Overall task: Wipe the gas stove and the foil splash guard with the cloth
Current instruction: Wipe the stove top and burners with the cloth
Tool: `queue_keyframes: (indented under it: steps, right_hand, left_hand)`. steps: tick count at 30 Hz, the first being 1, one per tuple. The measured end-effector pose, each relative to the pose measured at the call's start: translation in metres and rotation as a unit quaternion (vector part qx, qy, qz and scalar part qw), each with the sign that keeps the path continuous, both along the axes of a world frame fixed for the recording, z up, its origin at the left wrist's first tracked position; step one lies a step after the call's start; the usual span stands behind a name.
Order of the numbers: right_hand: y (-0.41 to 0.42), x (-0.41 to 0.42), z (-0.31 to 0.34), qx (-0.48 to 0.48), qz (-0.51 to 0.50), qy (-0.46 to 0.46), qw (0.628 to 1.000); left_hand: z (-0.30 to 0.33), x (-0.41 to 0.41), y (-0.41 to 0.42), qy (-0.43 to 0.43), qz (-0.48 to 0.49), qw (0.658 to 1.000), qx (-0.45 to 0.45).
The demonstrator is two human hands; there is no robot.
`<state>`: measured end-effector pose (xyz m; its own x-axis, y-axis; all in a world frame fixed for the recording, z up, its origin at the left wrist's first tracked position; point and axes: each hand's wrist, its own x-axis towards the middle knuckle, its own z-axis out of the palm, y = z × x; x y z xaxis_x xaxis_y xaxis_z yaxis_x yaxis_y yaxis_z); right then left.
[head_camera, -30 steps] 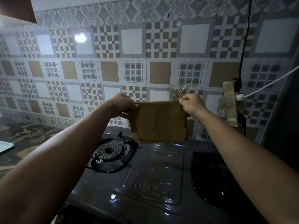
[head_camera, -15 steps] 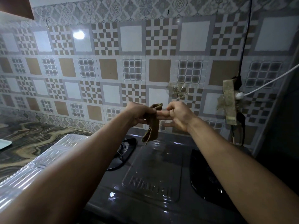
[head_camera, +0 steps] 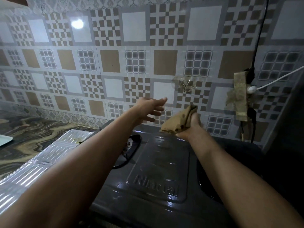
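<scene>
A dark grey gas stove [head_camera: 158, 175] with an embossed centre panel fills the lower middle. Its left burner [head_camera: 131, 145] is mostly hidden behind my left forearm. The ribbed foil splash guard [head_camera: 49, 155] lies flat to the left of the stove. My right hand [head_camera: 190, 127] holds a folded brown cloth [head_camera: 177, 119] above the stove's back edge, palm up. My left hand [head_camera: 149, 109] is open, fingers spread, raised toward the tiled wall just left of the cloth, holding nothing.
Patterned tiles [head_camera: 115, 63] cover the wall behind the stove. A socket with black and white cables and brown tape [head_camera: 241, 96] hangs on the right. A marbled counter [head_camera: 24, 129] lies to the left, with a pale plate edge [head_camera: 5, 140].
The cloth, first spread between both hands, was folded together. My left hand has let go and opened; my right hand alone now holds the folded cloth, lower and to the right.
</scene>
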<state>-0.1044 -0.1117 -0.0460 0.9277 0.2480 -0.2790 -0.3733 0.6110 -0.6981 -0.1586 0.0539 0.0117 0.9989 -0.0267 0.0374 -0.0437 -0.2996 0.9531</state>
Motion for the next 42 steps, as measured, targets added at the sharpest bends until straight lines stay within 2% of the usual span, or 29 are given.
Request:
queue_keyframes:
  steps: [2, 4, 5, 6, 8, 9, 10, 12, 15, 23, 28, 38, 42]
  right_hand:
    - [0.001, 0.014, -0.01, -0.12, -0.059, -0.085, 0.987]
    - [0.009, 0.017, -0.021, -0.319, -0.053, -0.187, 0.928]
    - [0.014, 0.019, -0.027, -0.422, -0.022, -0.221, 0.879]
    - [0.019, 0.025, -0.038, -0.536, 0.029, -0.24, 0.809]
    - [0.026, 0.033, -0.06, -0.73, 0.136, -0.24, 0.625]
    - [0.028, 0.036, -0.068, -0.776, 0.175, -0.242, 0.555]
    - [0.031, 0.038, -0.076, -0.796, 0.208, -0.248, 0.511]
    - [0.039, 0.04, -0.086, -0.811, 0.228, -0.257, 0.473]
    - [0.052, 0.047, -0.092, -0.818, 0.216, -0.271, 0.459]
    - [0.101, 0.09, -0.093, -0.811, 0.234, -0.344, 0.412]
    - [0.137, 0.119, -0.09, -0.789, 0.267, -0.373, 0.409]
    - [0.249, 0.166, -0.083, -0.72, 0.369, -0.397, 0.434]
    - [0.293, 0.174, -0.084, -0.705, 0.39, -0.428, 0.411]
  left_hand:
    - [-0.018, 0.004, 0.021, -0.036, 0.099, 0.992, 0.073]
    - [-0.041, 0.009, 0.048, -0.054, 0.173, 0.969, 0.166]
    - [-0.053, 0.01, 0.061, -0.048, 0.195, 0.954, 0.221]
    - [-0.065, 0.011, 0.073, -0.033, 0.211, 0.938, 0.272]
    - [-0.088, 0.011, 0.097, 0.0, 0.233, 0.909, 0.345]
    - [-0.096, 0.008, 0.105, 0.01, 0.236, 0.894, 0.38]
    - [-0.104, 0.008, 0.114, 0.016, 0.233, 0.881, 0.412]
    - [-0.115, 0.005, 0.128, 0.02, 0.217, 0.86, 0.461]
    - [-0.125, 0.007, 0.144, 0.03, 0.196, 0.835, 0.513]
    - [-0.14, 0.014, 0.165, 0.062, 0.157, 0.807, 0.565]
    - [-0.143, 0.017, 0.165, 0.098, 0.179, 0.795, 0.571]
    - [-0.149, 0.021, 0.164, 0.11, 0.172, 0.801, 0.563]
    - [-0.152, 0.022, 0.165, 0.104, 0.174, 0.791, 0.578]
